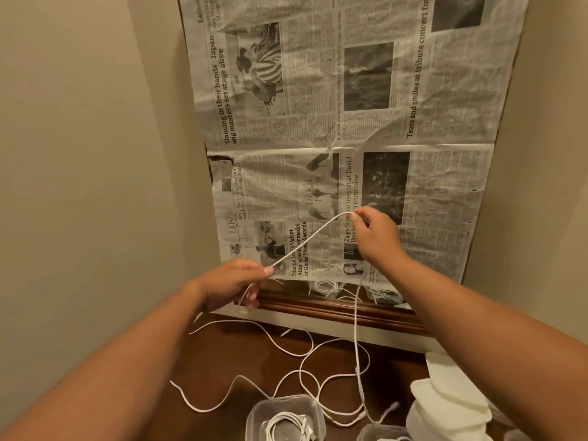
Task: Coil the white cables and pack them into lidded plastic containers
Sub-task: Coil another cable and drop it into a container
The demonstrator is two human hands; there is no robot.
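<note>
Indoors, dark wooden tabletop [222, 361], white cables [355, 332] strewn, beige walls [95, 154], newspaper [350, 90] behind

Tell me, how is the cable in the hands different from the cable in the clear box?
The held cable is pulled out in a line between the left hand and right hand; the boxed cable is wound into loops. The held cable is up in the air, its tail hanging down to the table; the boxed cable lies inside the clear container. Both are white.
</note>
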